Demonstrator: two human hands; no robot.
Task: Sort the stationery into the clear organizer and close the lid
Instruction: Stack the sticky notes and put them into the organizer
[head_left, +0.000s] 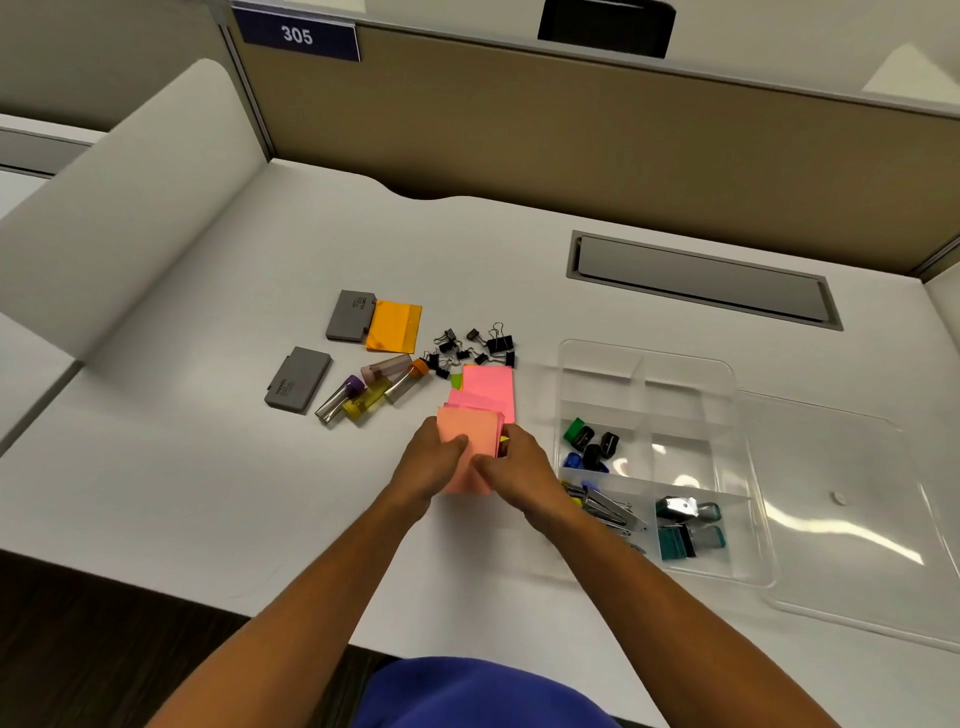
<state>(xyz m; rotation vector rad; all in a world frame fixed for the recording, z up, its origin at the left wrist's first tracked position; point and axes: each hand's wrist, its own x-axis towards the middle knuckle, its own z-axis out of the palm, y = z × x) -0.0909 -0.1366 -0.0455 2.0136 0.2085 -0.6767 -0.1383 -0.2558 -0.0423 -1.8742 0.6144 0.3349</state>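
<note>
On the white bench (156, 467), at ten o'clock from the hands, lie two grey cases (298, 380), one beside an orange pad (394, 327); four small tubes (371, 391) just right of them; black binder clips (470, 347), roughly ten, at twelve o'clock. The left hand (431, 462) and right hand (511, 467) pinch a stack of pink sticky notes (467, 441) between them; more pink notes (488, 387) lie just beyond. Paper this light and floppy likely fans apart, so grip the glued edge. At three o'clock the clear organizer (727, 374) stands partly filled, its lid (857, 519) open flat.
</note>
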